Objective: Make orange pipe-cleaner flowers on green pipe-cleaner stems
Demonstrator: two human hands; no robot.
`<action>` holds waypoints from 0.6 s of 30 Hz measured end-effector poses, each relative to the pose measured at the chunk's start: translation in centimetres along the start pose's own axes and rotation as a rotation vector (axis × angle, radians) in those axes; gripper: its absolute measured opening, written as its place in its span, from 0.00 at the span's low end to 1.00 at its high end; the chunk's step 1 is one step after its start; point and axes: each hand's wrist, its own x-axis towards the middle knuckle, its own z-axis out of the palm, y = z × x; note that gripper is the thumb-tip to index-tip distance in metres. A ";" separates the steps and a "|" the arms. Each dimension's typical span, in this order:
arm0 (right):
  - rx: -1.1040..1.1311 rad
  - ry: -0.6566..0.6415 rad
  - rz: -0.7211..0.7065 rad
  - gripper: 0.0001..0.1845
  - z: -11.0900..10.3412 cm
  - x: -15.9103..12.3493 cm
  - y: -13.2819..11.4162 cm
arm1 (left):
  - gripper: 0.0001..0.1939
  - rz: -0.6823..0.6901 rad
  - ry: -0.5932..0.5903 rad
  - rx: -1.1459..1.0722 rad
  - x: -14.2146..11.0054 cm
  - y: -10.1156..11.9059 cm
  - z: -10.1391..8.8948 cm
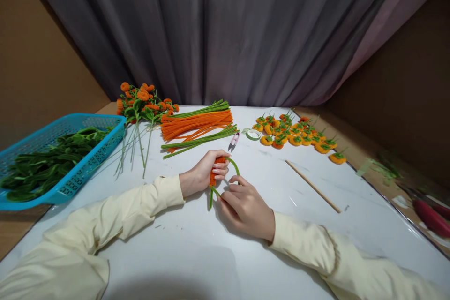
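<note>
1. The white table (218, 253) is taken as the landmark; every position below is referred to it.
2. The left hand (204, 171) is shown near the table's middle, its fingers curled and closed around a small orange pipe-cleaner piece (215, 172), which is gripped just above the tabletop.
3. The right hand (244, 206) is shown just beside the left, on the near side of the table's middle; a green pipe-cleaner stem (235, 164) is pinched between its thumb and fingertips. The stem is seen arching over from the orange piece and trailing down to the table surface below the left hand.
4. Both forearms, in cream sleeves (140, 206), are laid on the near half of the table.
5. Toward the table's far edge, a bundle of orange and green pipe cleaners (197, 124) is laid flat; finished orange flowers on stems (142, 103) are set at its far left.
6. Small snips (234, 140) and a tape roll (253, 134) are placed beyond the hands.
7. Small orange pieces with green tops (295, 133) are grouped at the far right; a wooden stick (312, 186) is laid on the right half.
8. A blue basket (70, 180) of green leaves overhangs the table's left edge.
</note>
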 end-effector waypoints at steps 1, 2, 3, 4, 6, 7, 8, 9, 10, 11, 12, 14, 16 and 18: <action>0.007 0.013 -0.003 0.17 0.0 0.0 0.0 | 0.21 0.005 0.002 -0.001 0.0 0.0 0.0; 0.013 0.027 -0.006 0.17 0.0 0.1 0.1 | 0.21 0.010 0.003 -0.003 0.1 0.0 -0.1; 0.018 0.039 -0.010 0.16 0.0 0.1 0.1 | 0.21 0.013 0.005 -0.004 0.1 0.0 -0.1; 0.022 0.049 -0.013 0.16 0.0 0.1 0.1 | 0.21 0.016 0.012 -0.009 0.1 0.0 -0.1; 0.025 0.062 -0.015 0.16 0.0 0.1 0.2 | 0.21 0.026 0.030 -0.026 0.1 -0.1 0.1; 0.025 0.064 -0.014 0.15 0.0 0.2 0.2 | 0.20 0.033 0.040 -0.035 0.1 -0.1 0.2; 0.023 0.067 -0.012 0.15 0.0 0.2 0.2 | 0.20 0.044 0.049 -0.044 0.1 -0.2 0.3; 0.018 0.072 -0.010 0.15 0.1 0.2 0.2 | 0.20 0.057 0.057 -0.052 0.2 -0.2 0.4; 0.012 0.079 -0.009 0.15 0.1 0.2 0.2 | 0.20 0.072 0.061 -0.060 0.2 -0.3 0.5; 0.003 0.087 -0.008 0.15 0.1 0.2 0.2 | 0.20 0.086 0.066 -0.068 0.2 -0.4 0.6; -0.008 0.095 -0.007 0.15 0.2 0.2 0.2 | 0.20 0.101 0.072 -0.077 0.3 -0.4 0.6; -0.037 0.107 -0.007 0.16 0.2 0.3 0.1 | 0.20 0.126 0.086 -0.097 0.4 -0.5 0.8; -0.082 0.117 -0.019 0.16 0.3 0.4 0.1 | 0.20 0.139 0.100 -0.115 0.4 -0.5 0.9; -0.149 0.126 -0.036 0.17 0.5 0.5 0.1 | 0.19 0.144 0.111 -0.128 0.5 -0.6 1.1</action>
